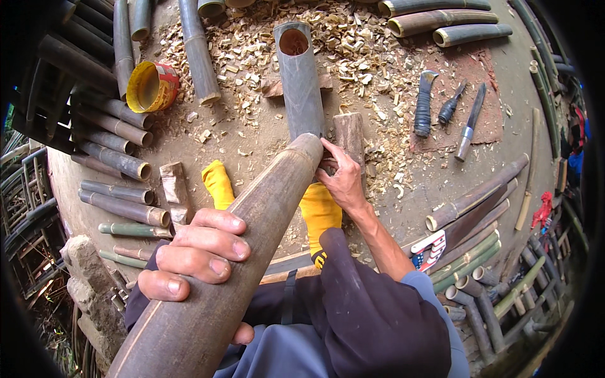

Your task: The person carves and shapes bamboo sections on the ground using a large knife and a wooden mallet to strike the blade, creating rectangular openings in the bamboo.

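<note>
A thick brown-grey bamboo tube (pixel 208 302) slants across my lap, its pale cut end pointing away from me. My left hand (pixel 195 255) is wrapped round its near part, fingers over the top and thumb underneath. At the far end my right hand (pixel 343 179) holds the rim between thumb and fingers; the inside of that end is hidden. Just beyond it lies a grey bamboo tube (pixel 302 88), its hollow reddish end facing away. A wooden block (pixel 271 87) supports that tube, and a second block (pixel 350 138) stands to its right.
Wood chips (pixel 372 94) cover the ground. Right lie a wrapped-handle blade (pixel 422 107), a small chisel (pixel 450 104) and a knife (pixel 471 123) on a reddish mat (pixel 491 129). A handsaw (pixel 435 249) rests among bamboo. Left are a yellow-red tin (pixel 167 88) and stacked bamboo (pixel 126 205).
</note>
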`<state>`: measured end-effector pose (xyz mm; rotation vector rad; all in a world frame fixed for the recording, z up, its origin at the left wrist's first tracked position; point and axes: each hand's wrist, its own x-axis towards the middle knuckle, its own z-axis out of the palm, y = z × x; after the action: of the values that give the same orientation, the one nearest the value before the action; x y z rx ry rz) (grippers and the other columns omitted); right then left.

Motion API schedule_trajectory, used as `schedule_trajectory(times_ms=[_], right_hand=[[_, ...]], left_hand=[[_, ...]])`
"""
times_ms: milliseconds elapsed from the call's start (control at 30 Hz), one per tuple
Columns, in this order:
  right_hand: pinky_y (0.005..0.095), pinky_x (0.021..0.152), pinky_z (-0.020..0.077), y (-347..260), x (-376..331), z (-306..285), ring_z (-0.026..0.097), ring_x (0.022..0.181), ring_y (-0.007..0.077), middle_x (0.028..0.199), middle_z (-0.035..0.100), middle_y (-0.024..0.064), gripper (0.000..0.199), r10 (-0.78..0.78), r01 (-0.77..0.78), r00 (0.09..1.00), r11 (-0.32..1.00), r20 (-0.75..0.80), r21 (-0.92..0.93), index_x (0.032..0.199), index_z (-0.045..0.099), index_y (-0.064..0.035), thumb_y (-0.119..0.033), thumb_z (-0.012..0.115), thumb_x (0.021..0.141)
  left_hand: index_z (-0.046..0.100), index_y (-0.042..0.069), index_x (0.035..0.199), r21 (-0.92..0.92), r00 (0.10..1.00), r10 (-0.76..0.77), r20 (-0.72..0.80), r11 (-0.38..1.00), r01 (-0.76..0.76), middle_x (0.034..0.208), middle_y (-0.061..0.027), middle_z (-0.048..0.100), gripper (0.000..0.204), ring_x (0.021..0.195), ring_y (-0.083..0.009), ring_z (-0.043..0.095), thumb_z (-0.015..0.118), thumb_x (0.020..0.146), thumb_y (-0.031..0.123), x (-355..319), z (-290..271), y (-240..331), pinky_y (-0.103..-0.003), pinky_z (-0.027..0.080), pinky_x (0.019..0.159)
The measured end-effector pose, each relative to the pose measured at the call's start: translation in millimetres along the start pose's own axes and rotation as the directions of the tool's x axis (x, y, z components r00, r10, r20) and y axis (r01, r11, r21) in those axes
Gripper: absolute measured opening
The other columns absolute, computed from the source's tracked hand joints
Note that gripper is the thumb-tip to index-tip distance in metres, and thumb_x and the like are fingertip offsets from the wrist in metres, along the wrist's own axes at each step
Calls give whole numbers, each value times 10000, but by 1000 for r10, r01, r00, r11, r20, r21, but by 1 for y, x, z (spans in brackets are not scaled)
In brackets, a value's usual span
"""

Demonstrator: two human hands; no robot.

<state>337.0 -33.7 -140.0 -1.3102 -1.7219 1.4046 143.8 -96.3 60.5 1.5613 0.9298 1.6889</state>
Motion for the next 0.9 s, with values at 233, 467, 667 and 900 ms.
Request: schedule_trajectory(times_ms=[233,467,667,900], right_hand=[[344,829,503,-4,1,0,632,926,276,1076,601,202,550,40,-39,999,997,-5,59,1221,493,37,34,664,699],[333,804,516,-5,2,-1,644,896,259,1065,607,200,553,67,-68,998,994,7,88,1222,491,38,50,662,697],[336,816,511,-3,3,-3,641,911,269,1073,604,204,559,54,-54,999,997,7,54,1222,493,36,30,676,694],[310,793,541,3,2,-5,657,882,223,1092,607,176,566,6,-6,1000,1000,3,29,1254,488,9,35,658,715]], left_hand=[[356,141,1232,-18,999,-9,-32,1000,8,996,-81,509,804,882,-304,576,853,611,257,2,0,-4,-521,441,803],[368,138,1219,-25,995,14,-96,1000,-16,975,-76,515,795,860,-295,577,855,602,260,4,5,-9,-516,442,787],[370,138,1217,-28,993,11,-114,1000,-14,960,-73,512,790,847,-290,575,853,605,265,6,9,-10,-519,440,773],[369,139,1209,-5,989,10,-147,1000,-11,960,-68,508,772,845,-280,571,846,617,273,7,16,-10,-510,436,780]])
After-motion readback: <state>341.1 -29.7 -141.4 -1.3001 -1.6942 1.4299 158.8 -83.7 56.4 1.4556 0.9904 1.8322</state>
